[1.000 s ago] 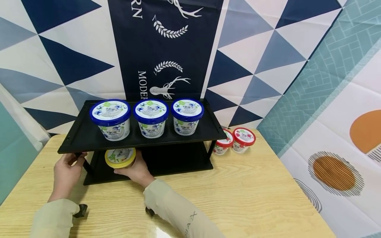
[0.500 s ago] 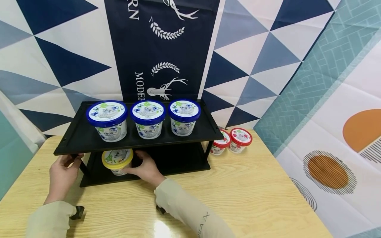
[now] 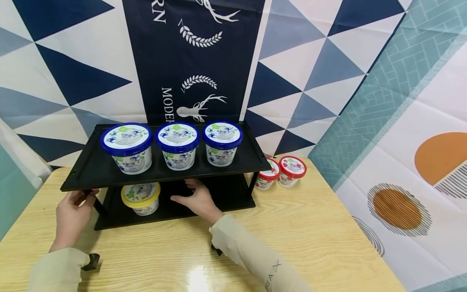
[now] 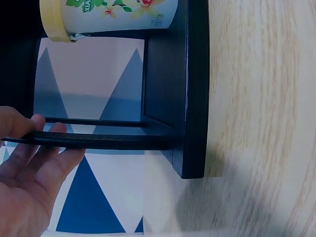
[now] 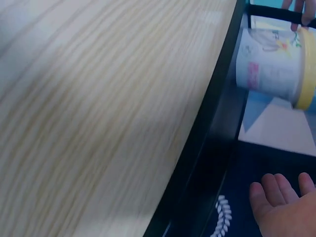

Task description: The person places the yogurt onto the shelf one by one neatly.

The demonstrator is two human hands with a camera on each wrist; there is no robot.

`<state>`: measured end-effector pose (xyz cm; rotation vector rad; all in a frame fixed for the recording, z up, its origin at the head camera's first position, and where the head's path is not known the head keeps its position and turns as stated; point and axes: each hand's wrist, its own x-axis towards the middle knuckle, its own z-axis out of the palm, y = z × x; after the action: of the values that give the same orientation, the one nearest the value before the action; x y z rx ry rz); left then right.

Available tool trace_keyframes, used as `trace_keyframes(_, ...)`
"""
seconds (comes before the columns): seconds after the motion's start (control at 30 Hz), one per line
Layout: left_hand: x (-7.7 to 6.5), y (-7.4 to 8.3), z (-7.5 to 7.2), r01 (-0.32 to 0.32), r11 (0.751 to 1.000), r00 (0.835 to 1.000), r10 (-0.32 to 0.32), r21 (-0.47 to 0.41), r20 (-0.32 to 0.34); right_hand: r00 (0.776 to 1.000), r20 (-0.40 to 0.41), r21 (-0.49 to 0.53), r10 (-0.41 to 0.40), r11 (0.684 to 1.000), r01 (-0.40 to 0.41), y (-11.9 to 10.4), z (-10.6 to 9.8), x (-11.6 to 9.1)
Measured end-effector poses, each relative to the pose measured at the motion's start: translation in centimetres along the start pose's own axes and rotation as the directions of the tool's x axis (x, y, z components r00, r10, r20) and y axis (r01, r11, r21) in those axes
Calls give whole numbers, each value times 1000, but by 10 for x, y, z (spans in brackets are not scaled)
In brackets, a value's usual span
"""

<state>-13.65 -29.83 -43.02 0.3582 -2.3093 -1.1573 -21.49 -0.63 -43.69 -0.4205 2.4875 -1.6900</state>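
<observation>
A two-tier black shelf rack (image 3: 175,175) stands on the wooden table. My left hand (image 3: 74,213) grips its front left post (image 4: 98,140), with the thumb on one side and fingers on the other in the left wrist view. On the lower tier, toward the left, sits a white tub with a yellow lid (image 3: 141,198), upright. My right hand (image 3: 200,201) is to the right of that tub, apart from it, fingers extended with nothing in them; the right wrist view shows its spread fingers (image 5: 276,190). Part of the tub's back is under the upper tier.
Three blue-lidded tubs (image 3: 177,145) stand in a row on the upper tier. Two red-lidded tubs (image 3: 292,171) are on the table (image 3: 310,227) by the rack's right end. A patterned cloth (image 3: 193,61) hangs behind.
My right hand has set the yellow-lidded tub down on the lower tier, let go, and moved away to the right. My left hand keeps its grip on the post.
</observation>
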Motion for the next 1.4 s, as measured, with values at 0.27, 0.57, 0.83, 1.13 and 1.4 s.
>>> trace_keyframes(0.27, 1, -1, -3, -5, 1000, 1000, 5, 0, -6, 1000, -5, -3, -7, 1000, 7, 2, -31, -8)
trace_keyframes(0.57, 0, -3, -5, 18, 1000, 1000, -18, -1, 11, 1000, -3, -3, -16, 1000, 16, 1, -53, -22)
trace_keyframes(0.83, 1, -2, -2, 7, 1000, 1000, -7, -8, 20, 998, -61, 1, -36, 999, 36, 9, -75, -32)
trace_keyframes(1.13, 1, -2, -1, 24, 1000, 1000, -24, 2, 18, 990, -135, 58, -36, 997, 44, 22, -102, -47)
trace_keyframes(1.4, 2, 0, 0, 47, 999, 999, -47, 13, 11, 981, -194, 68, -12, 997, 26, 27, -126, -62)
